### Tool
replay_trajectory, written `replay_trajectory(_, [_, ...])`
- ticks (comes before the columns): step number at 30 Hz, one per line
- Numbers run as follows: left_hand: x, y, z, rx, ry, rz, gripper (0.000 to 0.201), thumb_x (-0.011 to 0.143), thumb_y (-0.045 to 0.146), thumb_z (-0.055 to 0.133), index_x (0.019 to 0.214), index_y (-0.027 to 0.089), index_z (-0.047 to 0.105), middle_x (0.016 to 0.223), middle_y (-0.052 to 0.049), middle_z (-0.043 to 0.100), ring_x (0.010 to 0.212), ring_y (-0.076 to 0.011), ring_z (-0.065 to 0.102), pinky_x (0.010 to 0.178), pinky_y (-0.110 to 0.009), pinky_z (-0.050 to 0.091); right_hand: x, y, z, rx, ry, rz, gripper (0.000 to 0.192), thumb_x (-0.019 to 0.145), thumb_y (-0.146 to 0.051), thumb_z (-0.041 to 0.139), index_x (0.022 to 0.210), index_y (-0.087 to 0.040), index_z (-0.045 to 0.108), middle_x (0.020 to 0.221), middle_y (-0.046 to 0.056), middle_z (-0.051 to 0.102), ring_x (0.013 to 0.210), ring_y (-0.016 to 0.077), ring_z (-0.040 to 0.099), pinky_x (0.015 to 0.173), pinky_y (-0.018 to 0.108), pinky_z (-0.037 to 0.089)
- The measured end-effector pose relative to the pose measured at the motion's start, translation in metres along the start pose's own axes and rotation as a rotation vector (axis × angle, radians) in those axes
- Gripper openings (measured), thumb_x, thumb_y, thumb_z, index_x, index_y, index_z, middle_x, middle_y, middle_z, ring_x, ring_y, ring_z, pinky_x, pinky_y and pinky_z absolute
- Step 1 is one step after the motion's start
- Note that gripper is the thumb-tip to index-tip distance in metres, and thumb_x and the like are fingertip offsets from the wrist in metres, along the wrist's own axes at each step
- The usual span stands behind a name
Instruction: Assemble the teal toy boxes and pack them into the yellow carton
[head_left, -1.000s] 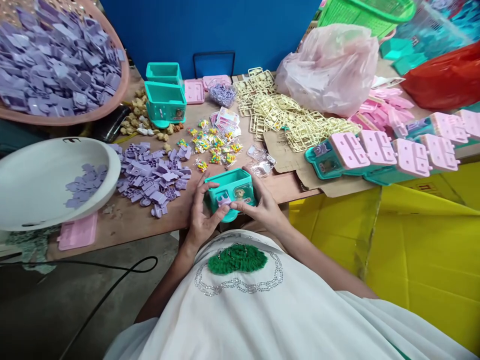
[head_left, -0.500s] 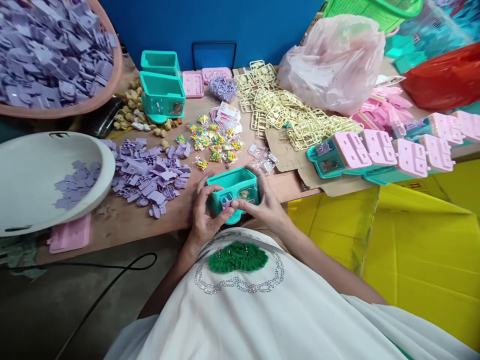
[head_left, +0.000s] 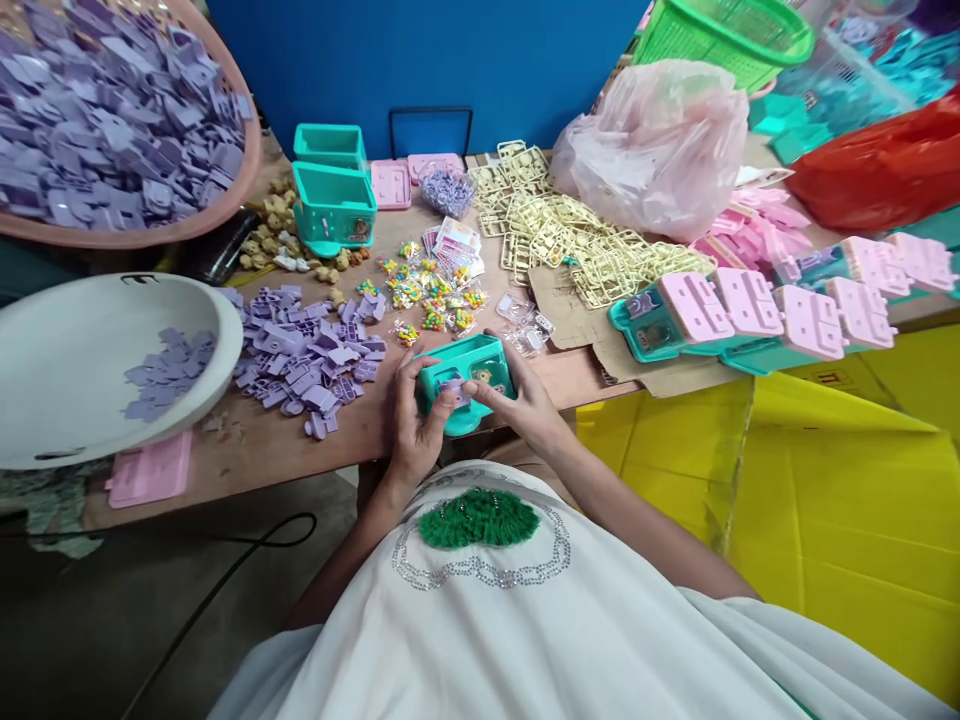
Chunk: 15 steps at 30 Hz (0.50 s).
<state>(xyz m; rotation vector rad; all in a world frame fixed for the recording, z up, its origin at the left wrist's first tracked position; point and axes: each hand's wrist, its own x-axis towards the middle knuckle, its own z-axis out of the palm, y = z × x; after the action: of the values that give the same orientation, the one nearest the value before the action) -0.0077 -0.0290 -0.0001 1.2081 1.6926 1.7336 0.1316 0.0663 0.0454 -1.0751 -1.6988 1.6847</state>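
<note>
Both hands, left hand (head_left: pixel 415 425) and right hand (head_left: pixel 525 400), fingers curled, grip teal box (head_left: pixel 476 362) at table's (head_left: pixel 300 450) near edge (small purple piece (head_left: pixel 452 387) on its front), beside loose purple parts (head_left: pixel 307 350).

Glossy teal plastic box (head_left: pixel 469 372), matt wood tabletop (head_left: pixel 285 450), lilac plastic pcs (head_left: pixel 307 355)

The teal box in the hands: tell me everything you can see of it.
The teal box is a small open-topped tub of glossy plastic, with a rounded tab at its lower front. A small lilac piece sits on its near face beside a cartoon sticker. It is held level at the near edge of the wooden table, the left hand and right hand gripping its sides.
</note>
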Motion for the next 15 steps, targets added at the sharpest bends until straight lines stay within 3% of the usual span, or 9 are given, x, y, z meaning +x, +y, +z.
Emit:
replay_trajectory(5, [0.0006,0.0003,-0.0024,-0.026,-0.024,0.008,0.046,0.106,0.061,0.054,0.136,0.025,0.059,0.160,-0.015,0.054,0.155,-0.0304,0.046,0.130,-0.047,0.036,0.0027,-0.0052,0.0005,0.064,0.008,0.036,0.112,0.072,-0.070,0.090,0.166,-0.027,0.046,0.146,0.009,0.068,0.132,0.0322,0.066,0.114,0.048,0.058])
replay_trajectory(8, [0.0020,0.0007,-0.0012,-0.001,0.000,0.022,0.043,0.105,0.056,0.058,0.134,0.025,0.060,0.154,-0.014,0.059,0.152,-0.0308,0.049,0.128,-0.047,0.037,0.0025,-0.0058,0.0016,0.061,0.001,0.014,0.112,0.072,-0.069,0.091,0.166,-0.026,0.046,0.141,0.009,0.070,0.128,0.0311,0.068,0.111,0.046,0.061])
replay_trajectory(15, [0.0062,-0.0002,0.0045,0.034,0.068,0.043,0.041,0.108,0.055,0.053,0.134,0.024,0.061,0.147,-0.014,0.064,0.145,-0.0289,0.057,0.123,-0.043,0.044,0.0044,-0.0017,0.0035,0.034,0.036,0.028,0.115,0.068,-0.068,0.093,0.163,-0.025,0.049,0.144,0.011,0.067,0.135,0.0334,0.064,0.118,0.049,0.054])
